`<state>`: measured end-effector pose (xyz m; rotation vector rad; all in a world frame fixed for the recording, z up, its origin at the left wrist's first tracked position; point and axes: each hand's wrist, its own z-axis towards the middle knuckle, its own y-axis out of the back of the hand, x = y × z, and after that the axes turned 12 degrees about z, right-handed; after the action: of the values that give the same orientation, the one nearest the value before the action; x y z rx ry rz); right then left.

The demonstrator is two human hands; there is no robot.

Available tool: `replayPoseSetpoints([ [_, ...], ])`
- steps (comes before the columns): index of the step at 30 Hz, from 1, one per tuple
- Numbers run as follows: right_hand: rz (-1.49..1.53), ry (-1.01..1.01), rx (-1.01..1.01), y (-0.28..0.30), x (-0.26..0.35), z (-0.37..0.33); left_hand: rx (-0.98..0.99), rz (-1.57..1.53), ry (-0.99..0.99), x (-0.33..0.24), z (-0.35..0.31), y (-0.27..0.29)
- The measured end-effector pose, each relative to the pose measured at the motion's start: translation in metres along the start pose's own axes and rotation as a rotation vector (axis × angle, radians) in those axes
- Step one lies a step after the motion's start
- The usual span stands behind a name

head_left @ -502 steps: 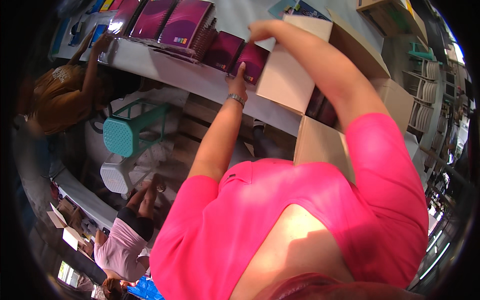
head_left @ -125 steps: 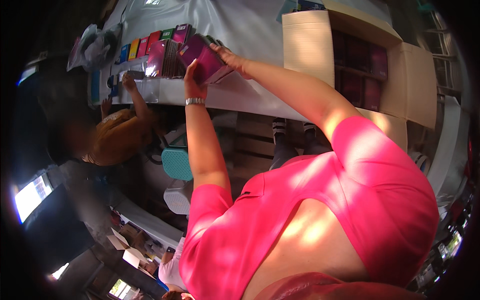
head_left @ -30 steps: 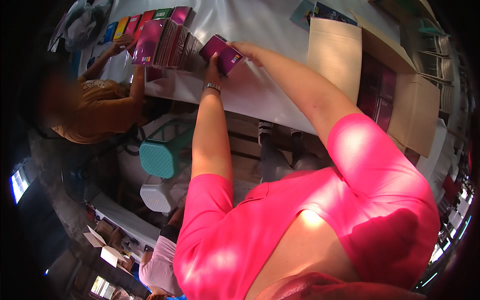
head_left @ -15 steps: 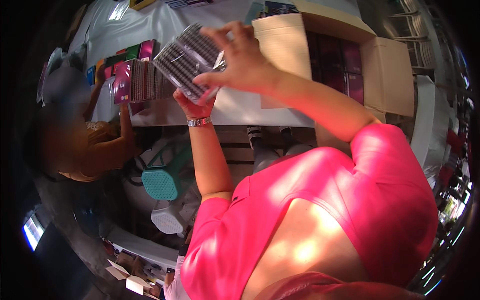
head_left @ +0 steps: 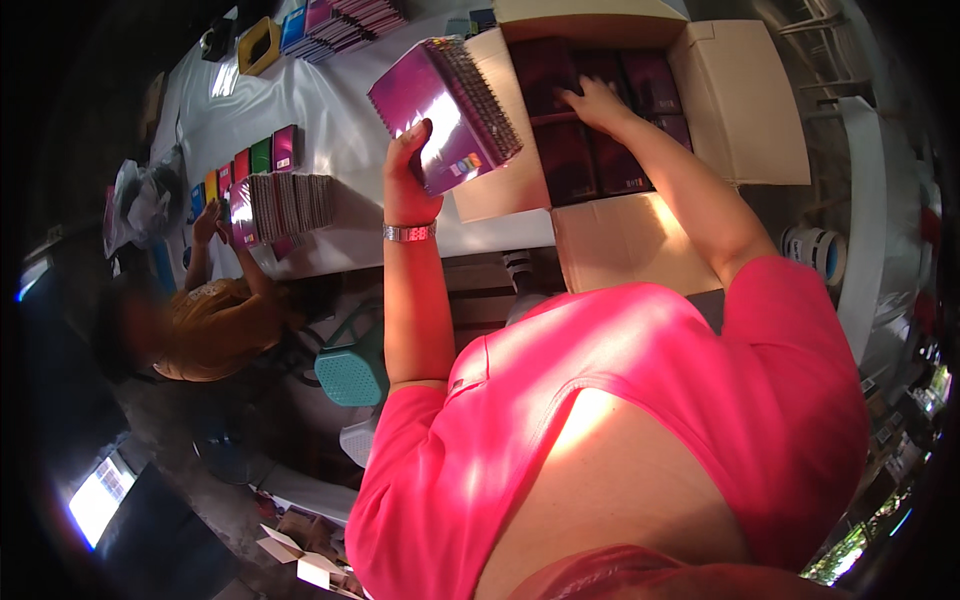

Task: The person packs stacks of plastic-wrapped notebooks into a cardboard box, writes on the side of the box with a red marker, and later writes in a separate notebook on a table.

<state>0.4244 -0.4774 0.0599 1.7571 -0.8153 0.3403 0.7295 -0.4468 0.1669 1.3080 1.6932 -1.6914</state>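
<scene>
Left hand (head_left: 412, 188) closed round notebook stack (head_left: 435, 100), upper centre; right hand (head_left: 603, 107) half-open in carton (head_left: 738, 110), upper right — grip can't be told; stack best kept squared by thumb.

Mixed light, high contrast: sun patches on the pink shirt (head_left: 640, 340) and lower carton flap (head_left: 615, 245), hard glare on the held purple notebooks (head_left: 440, 120), sheen on the white surface (head_left: 340, 115), blown-out window (head_left: 100, 500) lower left. Left side dim, co-worker (head_left: 215, 330) shadowed and partly smeared. Fisheye bends edges; black vignette, soft rim detail.
</scene>
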Motion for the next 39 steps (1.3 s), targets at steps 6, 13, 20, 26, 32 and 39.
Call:
replayPoseSetpoints([
  [6,1.080,0.308,0.194,0.070,0.106,-0.091,-0.048,0.264,-0.036,0.025,0.020,-0.043],
  [13,0.376,0.327,-0.439,0.104,0.026,-0.049,-0.256,0.530,-0.315,-0.028,-0.001,-0.016],
  [20,-0.146,0.157,-0.427,0.051,-0.020,0.002,-1.121,0.400,-0.637,-0.090,-0.068,0.219],
  [26,0.298,0.933,-0.293,-0.028,0.186,-0.051,-1.125,0.259,-0.208,-0.100,-0.080,0.370],
  [32,0.652,0.428,0.813,-0.193,0.336,-0.095,-0.674,0.316,-0.082,-0.113,-0.123,0.456],
  [39,1.140,-0.268,0.773,-0.325,0.352,-0.022,-0.747,0.303,0.132,-0.091,-0.059,0.331],
])
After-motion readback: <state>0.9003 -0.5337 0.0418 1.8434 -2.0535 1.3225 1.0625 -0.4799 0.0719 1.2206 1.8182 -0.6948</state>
